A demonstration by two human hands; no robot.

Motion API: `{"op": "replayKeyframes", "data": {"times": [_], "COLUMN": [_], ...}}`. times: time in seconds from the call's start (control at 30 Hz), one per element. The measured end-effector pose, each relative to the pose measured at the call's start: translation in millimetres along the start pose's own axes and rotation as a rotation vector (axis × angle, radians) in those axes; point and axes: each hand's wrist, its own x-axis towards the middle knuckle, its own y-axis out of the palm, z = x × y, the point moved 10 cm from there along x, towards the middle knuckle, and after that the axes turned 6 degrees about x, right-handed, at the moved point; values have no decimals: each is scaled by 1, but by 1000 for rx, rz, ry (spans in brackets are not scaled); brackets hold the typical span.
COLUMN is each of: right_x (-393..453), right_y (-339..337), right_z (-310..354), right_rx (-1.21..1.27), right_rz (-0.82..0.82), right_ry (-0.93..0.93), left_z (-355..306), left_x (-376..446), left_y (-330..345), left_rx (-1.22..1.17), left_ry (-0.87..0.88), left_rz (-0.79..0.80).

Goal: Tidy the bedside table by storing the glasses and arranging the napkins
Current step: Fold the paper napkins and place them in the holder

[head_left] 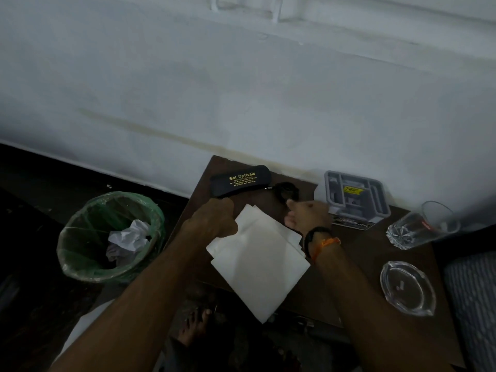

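Sliding the glasses home calls for steady hands. Nearest, white paper napkins (257, 253) lie fanned on the brown wooden tabletop (357, 251) beneath both wrists. Left hand (214, 218) clamps the black soft glasses case (240, 179); right hand (308, 214) pinches the dark folded glasses (287, 190) just beyond, at the case's mouth.

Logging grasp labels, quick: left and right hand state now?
Left hand: closed on the black glasses case.
Right hand: fingers pinching the dark glasses.

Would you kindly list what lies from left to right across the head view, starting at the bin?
Green-lined bin → glasses case → black glasses → grey organiser tray → drinking glass.
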Motion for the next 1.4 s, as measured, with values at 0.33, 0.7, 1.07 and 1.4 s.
{"op": "replayKeyframes", "data": {"times": [0.33, 0.7, 1.07, 1.4], "right_x": [-55, -55, -67, -63], "right_y": [26, 19, 15, -8], "right_z": [-25, -32, -27, -6], "right_rx": [-940, -903, -913, -497], "right_rz": [252, 186, 121, 1], "right_ry": [-237, -239, -363, -497], "left_z": [8, 21, 12, -5], "left_x": [-2, 12, 21, 34], "left_y": [9, 13, 6, 1], "left_rx": [-83, -205, -157, -56], "left_ry": [-41, -115, -45, 37], "left_rz": [76, 142, 71, -19]}}
